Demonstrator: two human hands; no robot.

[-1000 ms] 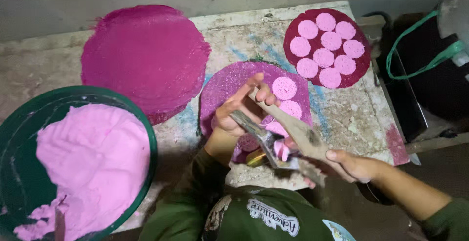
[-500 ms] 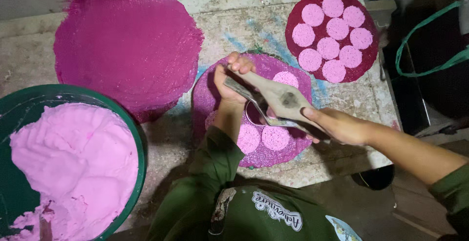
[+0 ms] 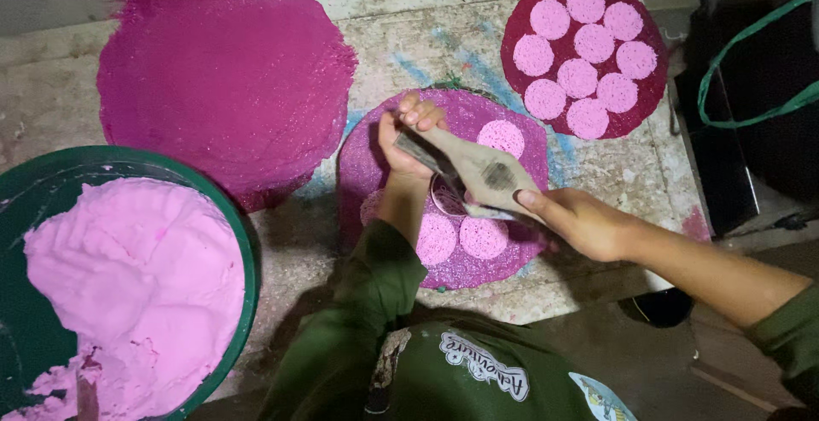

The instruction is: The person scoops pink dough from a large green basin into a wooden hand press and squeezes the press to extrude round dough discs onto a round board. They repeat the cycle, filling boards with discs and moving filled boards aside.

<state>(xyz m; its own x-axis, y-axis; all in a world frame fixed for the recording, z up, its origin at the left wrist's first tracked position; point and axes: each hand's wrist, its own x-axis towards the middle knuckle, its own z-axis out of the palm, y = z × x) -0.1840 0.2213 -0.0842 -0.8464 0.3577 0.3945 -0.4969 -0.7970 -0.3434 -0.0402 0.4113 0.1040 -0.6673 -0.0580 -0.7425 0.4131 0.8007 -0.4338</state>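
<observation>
A flat wooden paddle is held by both hands over the middle of a round purple mat. The broad end of the paddle is gripped by the right hand, with the fingers closed on it and the thumb pressed on top. The thin end is pinched by the left hand, with the fingers curled shut around it. Both grips are closed tight on the paddle.

Right under the paddle, between the two hands, a small round ring is partly seen on the mat. How it touches the paddle cannot be told. Just below the grips, two pink discs are laid side by side on the mat. One more pink disc is seen just above the paddle.

Up and to the right of the right hand, a dark red mat is filled with seven pink discs. Well to the left of the left hand, a big bare magenta mat is spread on the stained tabletop. Farther down on the left, a green bowl is filled with soft pink dough. Green sleeves are worn on both arms.
</observation>
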